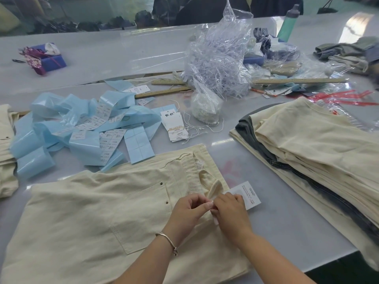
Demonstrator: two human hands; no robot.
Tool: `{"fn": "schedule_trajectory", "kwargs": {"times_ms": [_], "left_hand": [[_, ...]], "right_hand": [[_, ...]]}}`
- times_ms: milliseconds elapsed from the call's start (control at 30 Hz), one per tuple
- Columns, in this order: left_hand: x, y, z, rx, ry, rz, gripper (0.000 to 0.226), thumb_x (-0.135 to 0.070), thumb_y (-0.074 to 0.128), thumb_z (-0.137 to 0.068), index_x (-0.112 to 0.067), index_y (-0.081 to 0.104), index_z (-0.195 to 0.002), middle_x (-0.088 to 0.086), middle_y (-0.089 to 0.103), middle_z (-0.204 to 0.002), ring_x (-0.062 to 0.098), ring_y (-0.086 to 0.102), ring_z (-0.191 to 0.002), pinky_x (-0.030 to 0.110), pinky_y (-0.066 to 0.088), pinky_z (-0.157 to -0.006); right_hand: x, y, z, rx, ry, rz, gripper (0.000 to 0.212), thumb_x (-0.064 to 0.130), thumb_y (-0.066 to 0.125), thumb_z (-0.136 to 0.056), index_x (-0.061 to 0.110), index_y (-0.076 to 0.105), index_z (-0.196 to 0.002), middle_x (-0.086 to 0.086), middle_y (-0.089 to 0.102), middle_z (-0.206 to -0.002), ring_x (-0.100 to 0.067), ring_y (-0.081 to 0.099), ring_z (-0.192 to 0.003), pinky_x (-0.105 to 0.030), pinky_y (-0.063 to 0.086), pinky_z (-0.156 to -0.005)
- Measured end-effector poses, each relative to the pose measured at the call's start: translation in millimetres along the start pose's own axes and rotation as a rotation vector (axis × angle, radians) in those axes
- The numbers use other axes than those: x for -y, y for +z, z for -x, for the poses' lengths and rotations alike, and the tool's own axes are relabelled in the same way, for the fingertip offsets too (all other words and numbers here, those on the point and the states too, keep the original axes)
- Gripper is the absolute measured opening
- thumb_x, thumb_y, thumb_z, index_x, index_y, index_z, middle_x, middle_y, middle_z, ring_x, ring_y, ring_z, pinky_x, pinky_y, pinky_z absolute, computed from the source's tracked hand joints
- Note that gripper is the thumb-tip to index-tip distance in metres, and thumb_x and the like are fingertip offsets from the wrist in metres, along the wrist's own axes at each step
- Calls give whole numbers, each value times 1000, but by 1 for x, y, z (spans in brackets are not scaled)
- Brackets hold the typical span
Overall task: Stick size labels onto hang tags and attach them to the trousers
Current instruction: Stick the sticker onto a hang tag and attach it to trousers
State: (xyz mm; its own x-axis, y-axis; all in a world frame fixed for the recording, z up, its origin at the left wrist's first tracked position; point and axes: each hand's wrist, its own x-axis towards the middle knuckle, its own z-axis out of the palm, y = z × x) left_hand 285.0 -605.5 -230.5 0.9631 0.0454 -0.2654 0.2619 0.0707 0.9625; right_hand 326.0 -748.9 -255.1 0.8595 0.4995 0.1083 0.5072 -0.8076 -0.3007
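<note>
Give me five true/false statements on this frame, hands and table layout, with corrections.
1. Both hands meet at the belt loop of the cream trousers. True.
2. The hang tag lies left of the left hand. False: it shows beside the right hand, on its right.
3. The folded trouser stack sits on the right of the table. True.
4. The blue label backing strips lie on that stack. False: they lie on the table, upper left of the trousers.
5. The green bottle lies on its side. False: it stands upright.

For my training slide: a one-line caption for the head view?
Both hands, left hand and right hand, fasten a hang tag to cream trousers.
</note>
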Motion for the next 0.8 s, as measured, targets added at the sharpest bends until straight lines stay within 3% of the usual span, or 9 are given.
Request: {"fn": "schedule_trajectory", "kwargs": {"times_ms": [33, 100, 200, 300, 533, 800], "left_hand": [[0, 1, 1, -3, 5, -11, 12, -3, 66, -89, -8, 67, -78, -12, 58, -57, -4, 47, -52, 8, 36, -54], [-2, 1, 3, -19, 12, -36, 11, -6, 68, -88, -8, 67, -78, -2, 53, -61, 3, 42, -54, 12, 35, -54], [-5, 2, 3, -55, 35, -104, 14, -11, 70, -87, -14, 67, -74, -4, 43, -57, 7, 35, -52, 16, 31, -51], [-10, 3, 1, -79, 82, -208, 18, -14, 72, -85, -21, 67, -69, -12, 38, -52, 6, 32, -51, 18, 29, -51], [-17, -3, 0, -105, 166, -375, 15, -19, 71, -84, -21, 66, -70, -13, 37, -47, 4, 33, -48, 16, 30, -50], [-19, -3, 2, -93, 170, -447, 19, -16, 70, -83, -24, 63, -68, -13, 37, -43, 4, 34, -47, 19, 29, -52]], "right_hand": [[-1, -1, -1, 29, 39, -45, 13, 15, 71, -82, 18, 59, -79, 4, 59, -82, -20, 57, -83, -30, 30, -79], [-2, -6, 0, 51, 218, -376, 13, 11, 60, -90, 17, 55, -79, 4, 57, -81, -18, 52, -81, -29, 37, -75], [-4, -23, 2, -6, 411, -942, 15, -1, 63, -87, 9, 62, -75, 1, 60, -64, -14, 55, -64, -24, 45, -61], [-2, -36, 2, 67, 477, -1297, 9, -4, 64, -85, 1, 69, -81, -9, 65, -66, -16, 59, -64, -22, 49, -61], [1, -42, 1, 142, 540, -1590, 11, -5, 62, -82, 0, 71, -84, -17, 67, -75, -19, 62, -67, -21, 51, -64], [2, -45, 2, 136, 523, -1550, 11, -9, 59, -85, -5, 69, -87, -18, 67, -76, -20, 62, -68, -22, 51, -66]]}}
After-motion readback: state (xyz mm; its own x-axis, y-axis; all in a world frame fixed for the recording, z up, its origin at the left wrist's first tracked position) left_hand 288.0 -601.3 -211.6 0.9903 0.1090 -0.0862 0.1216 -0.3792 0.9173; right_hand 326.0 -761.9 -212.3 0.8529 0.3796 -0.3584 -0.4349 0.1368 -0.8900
